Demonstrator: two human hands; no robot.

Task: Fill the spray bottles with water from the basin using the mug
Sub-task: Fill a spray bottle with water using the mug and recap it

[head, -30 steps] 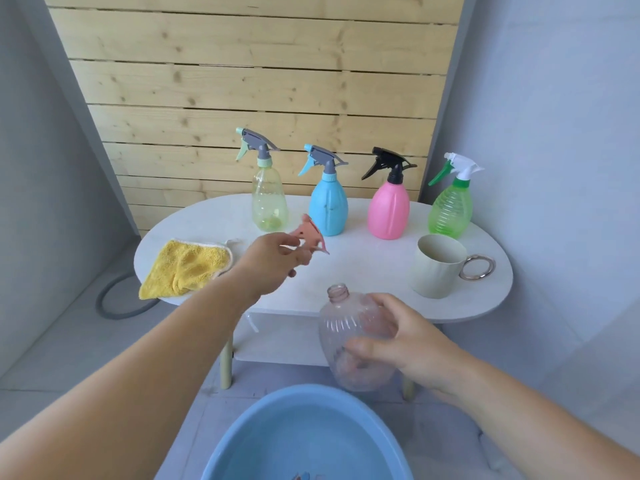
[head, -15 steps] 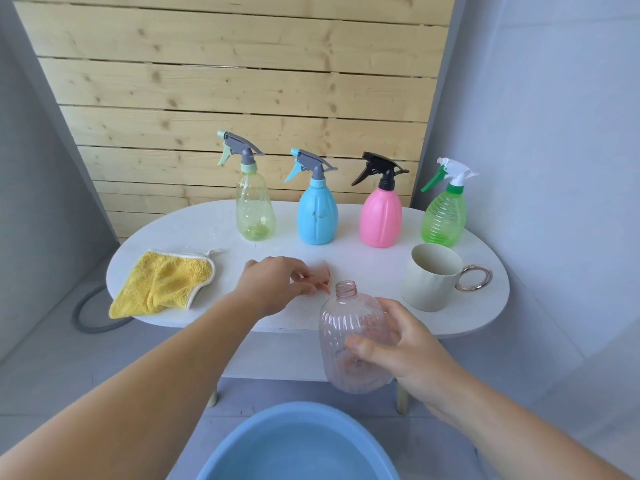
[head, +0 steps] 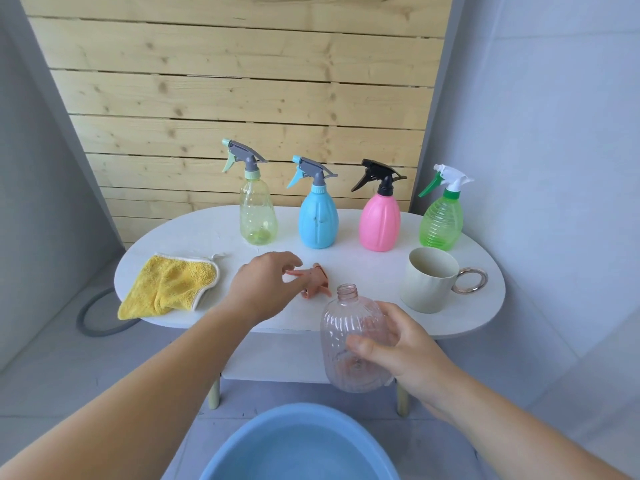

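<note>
Right hand (head: 412, 355) grips the clear bottle (head: 346, 327), uncapped and upright, just off the counter (head: 374, 275) edge at 6 o'clock, beyond the basin (head: 298, 415). Left hand (head: 263, 289) is at the pink sprayer (head: 318, 284) lying on the counter; pinching or only touching, I cannot tell. Mug (head: 427, 285) stands at 3 o'clock.

no readable text, no labels, brands, nos. or signs on bottles, mug, basin, cloth
</note>
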